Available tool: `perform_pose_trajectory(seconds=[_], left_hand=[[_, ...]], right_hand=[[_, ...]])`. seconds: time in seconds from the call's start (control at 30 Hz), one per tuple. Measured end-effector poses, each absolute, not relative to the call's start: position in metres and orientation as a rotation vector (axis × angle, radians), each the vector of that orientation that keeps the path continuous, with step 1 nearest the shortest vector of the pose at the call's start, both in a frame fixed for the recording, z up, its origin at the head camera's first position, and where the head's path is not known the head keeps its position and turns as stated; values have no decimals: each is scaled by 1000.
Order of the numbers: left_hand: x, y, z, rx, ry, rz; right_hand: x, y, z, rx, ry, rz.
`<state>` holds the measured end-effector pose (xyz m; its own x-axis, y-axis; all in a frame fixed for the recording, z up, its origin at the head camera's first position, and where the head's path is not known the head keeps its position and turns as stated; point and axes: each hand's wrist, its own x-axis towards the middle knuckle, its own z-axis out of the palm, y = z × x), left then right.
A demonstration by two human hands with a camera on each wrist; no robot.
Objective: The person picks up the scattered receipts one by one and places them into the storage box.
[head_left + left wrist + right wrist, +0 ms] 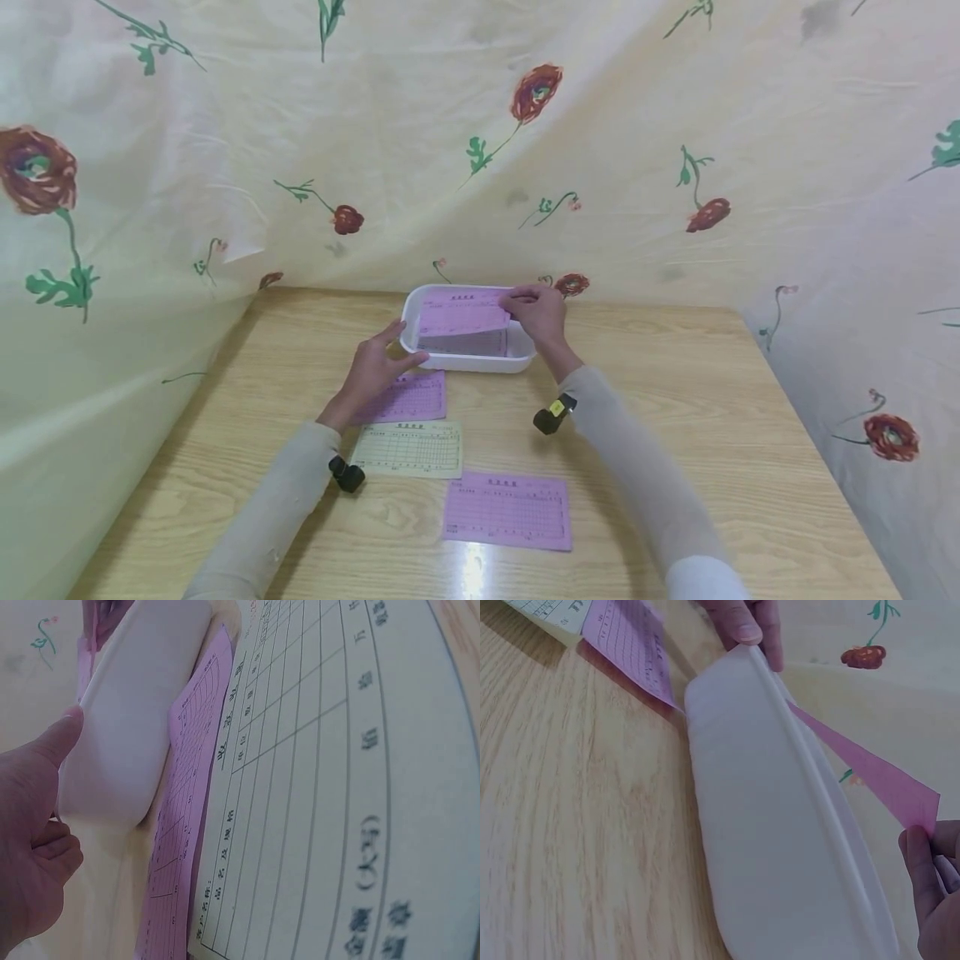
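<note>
A white plastic container (472,363) stands at the back of the table. My left hand (372,367) grips its left end, thumb at the front rim and fingers round the side. My right hand (542,312) pinches the right edge of a pink receipt slip (461,312), holding it slanted over the container. In the right wrist view this pink slip (870,769) rises from the rim to the fingertips (919,840). Another printed slip (480,343) lies inside the container, partly covered by the raised one.
A pink slip (412,398) lies just in front of the container, partly under the left forearm in view. Nearer are a pale yellow slip (408,450) and another pink slip (507,511) on the wooden table (675,417). Floral cloth (420,167) hangs behind and at both sides.
</note>
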<state>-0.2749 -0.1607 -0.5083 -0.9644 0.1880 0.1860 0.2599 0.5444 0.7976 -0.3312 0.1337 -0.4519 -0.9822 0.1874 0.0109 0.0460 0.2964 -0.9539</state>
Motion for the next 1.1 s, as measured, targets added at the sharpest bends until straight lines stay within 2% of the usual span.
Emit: perform_pose_trajectory(seconds=[0.53,0.8,1.1], left_hand=[[-274,-155,-504,-361,-2705,-1395],[-275,-155,-505,-351,-2718,-1399],[-273,-157,-503,-346,-2726,-1395]], right_hand=[[-335,119,-464,-142,-2560,1704],[-338,131,-462,-71,-2618,1651],[-326,158,-441,278,-2634,1481]])
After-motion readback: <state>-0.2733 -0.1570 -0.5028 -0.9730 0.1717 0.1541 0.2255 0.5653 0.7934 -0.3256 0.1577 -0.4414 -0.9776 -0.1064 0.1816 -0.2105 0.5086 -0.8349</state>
